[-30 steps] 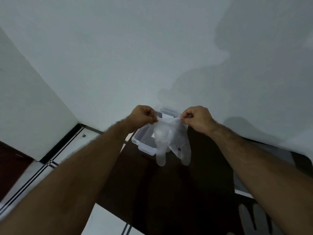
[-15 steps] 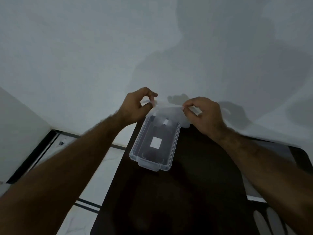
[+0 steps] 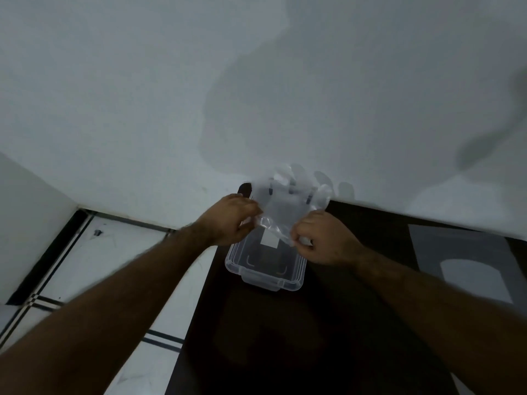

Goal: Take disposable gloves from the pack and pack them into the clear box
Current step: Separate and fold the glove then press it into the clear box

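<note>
Dark table [image 3: 285, 337] — clear box [image 3: 265, 277], pack [image 3: 467, 263]

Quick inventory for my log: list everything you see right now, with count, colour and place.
disposable glove: one, clear, held over the far end of the box, fingers pointing away toward the wall
clear box: one, transparent with a white label on its bottom, open, at the table's far left corner
table: one, dark brown, against the wall
glove pack: one, grey, flat on the table at right
wall: white, behind the table
floor: white tiles with dark lines, at left
left hand: one, pinching the glove's cuff on the left
right hand: one, pinching the cuff on the right
</note>
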### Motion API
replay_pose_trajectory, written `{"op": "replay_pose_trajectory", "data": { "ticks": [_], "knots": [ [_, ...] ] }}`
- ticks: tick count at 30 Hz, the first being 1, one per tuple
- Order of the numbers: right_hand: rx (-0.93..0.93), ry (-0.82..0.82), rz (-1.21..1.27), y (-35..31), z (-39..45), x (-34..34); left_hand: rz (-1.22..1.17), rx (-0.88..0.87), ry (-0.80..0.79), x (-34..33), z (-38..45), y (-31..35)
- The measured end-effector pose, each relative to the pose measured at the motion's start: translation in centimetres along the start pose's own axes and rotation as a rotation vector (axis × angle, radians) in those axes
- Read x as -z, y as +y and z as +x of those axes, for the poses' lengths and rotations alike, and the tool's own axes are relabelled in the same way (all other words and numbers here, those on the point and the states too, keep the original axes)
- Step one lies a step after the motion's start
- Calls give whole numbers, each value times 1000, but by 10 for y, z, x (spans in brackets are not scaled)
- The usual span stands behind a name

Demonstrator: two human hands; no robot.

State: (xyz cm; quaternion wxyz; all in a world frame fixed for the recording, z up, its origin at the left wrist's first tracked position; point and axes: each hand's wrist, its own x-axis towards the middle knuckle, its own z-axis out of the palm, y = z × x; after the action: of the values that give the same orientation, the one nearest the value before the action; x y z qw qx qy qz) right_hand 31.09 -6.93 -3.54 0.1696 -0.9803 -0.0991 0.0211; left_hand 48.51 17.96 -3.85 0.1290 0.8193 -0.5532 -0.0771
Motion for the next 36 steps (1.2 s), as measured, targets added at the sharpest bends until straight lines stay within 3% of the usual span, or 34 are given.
{"op": "replay_pose_trajectory", "data": {
  "ticks": [5,18,23,28,36],
  "knots": [
    [39,-206,-106,5,12,-24,158,-34,-147,-28,20,-9],
    [-64,-784,-330,-17,50,-44,517,-117,-607,-47,49,5],
    [-65,-853,-290,-25,59,-45,556,-94,-733,-45,49,9],
    [-74,-722,-285,-23,66,-48,548,-94,-743,-42,48,10],
    [-154,-735,-391,-28,71,-53,547,-104,-815,-40,43,7]
  ]
}}
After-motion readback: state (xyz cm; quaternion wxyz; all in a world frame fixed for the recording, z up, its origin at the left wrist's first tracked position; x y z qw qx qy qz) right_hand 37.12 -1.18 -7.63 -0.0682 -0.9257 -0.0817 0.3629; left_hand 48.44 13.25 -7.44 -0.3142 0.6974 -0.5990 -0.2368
